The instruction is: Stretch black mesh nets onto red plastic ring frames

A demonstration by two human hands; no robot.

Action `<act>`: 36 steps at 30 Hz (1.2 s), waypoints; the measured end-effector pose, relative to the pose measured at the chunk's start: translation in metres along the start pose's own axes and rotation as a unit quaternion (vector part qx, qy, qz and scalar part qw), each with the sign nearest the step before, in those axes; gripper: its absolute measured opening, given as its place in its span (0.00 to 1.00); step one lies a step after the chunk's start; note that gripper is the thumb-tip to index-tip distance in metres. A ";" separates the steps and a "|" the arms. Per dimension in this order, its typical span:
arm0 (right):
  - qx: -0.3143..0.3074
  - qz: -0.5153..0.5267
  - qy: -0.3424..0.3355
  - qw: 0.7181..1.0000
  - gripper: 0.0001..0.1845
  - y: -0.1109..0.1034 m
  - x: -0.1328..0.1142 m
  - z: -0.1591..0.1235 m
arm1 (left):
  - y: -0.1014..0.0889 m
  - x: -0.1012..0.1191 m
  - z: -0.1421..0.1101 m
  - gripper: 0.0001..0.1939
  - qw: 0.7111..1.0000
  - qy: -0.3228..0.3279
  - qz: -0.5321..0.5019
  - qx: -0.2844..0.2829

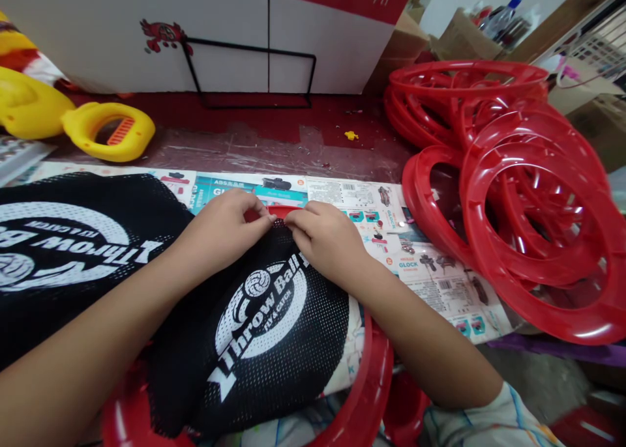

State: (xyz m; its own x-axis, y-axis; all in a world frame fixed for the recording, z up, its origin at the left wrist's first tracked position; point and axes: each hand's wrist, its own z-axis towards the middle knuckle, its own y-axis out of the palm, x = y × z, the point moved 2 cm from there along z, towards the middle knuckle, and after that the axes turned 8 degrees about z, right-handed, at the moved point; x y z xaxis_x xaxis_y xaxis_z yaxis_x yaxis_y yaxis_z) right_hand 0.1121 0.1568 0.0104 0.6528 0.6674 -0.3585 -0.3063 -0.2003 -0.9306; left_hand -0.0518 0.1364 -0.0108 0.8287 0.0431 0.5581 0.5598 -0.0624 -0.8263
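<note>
A black mesh net (264, 343) printed in white with "Throw Ball" lies over a red plastic ring (374, 375) in front of me. My left hand (229, 235) pinches the net's far edge between thumb and fingertips, right at the rim of the ring. Close beside it, my right hand (325, 242) has its fingers closed on the same edge. Between the hands a short stretch of red rim shows; the forearms and the net cover much of the rest. To the left lies a second printed black net (73, 251), partly behind my left arm.
Several red rings (538, 238) are heaped at the right. Yellow plastic pieces (110, 134) sit at the back left. A black wire stand (249, 48) is before a white-and-red carton (332, 43). Printed cardboard (342, 189) covers the near tabletop, with a small yellow bit (351, 135) beyond.
</note>
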 end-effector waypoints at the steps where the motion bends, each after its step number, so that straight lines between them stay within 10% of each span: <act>1: -0.001 -0.009 -0.004 1.000 0.13 0.000 0.000 0.000 | 0.000 0.000 0.000 0.12 1.000 -0.003 -0.004 -0.002; 14: -0.026 -0.114 -0.045 0.992 0.13 -0.003 -0.003 -0.009 | -0.003 0.001 -0.001 0.14 1.000 -0.002 -0.014 -0.023; 20: -0.031 0.010 0.021 0.999 0.10 -0.010 0.002 -0.007 | -0.011 -0.010 0.000 0.23 0.986 -0.080 -0.135 -0.050; 29: -0.076 0.090 0.124 0.985 0.05 -0.025 -0.006 -0.013 | -0.019 -0.019 0.001 0.17 0.981 0.026 -0.090 -0.171; 36: -0.064 0.055 0.140 0.987 0.12 -0.020 -0.011 -0.009 | -0.015 -0.018 0.001 0.16 0.984 0.015 -0.089 -0.154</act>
State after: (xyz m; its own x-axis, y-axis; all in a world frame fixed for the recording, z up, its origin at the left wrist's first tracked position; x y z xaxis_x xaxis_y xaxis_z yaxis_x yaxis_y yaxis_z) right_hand 0.1177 0.1472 0.0322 0.7920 0.4160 -0.4468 -0.3069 -0.3614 -0.8805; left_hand -0.0748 0.1373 -0.0088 0.7150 0.0511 0.6973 0.6655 -0.3552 -0.6565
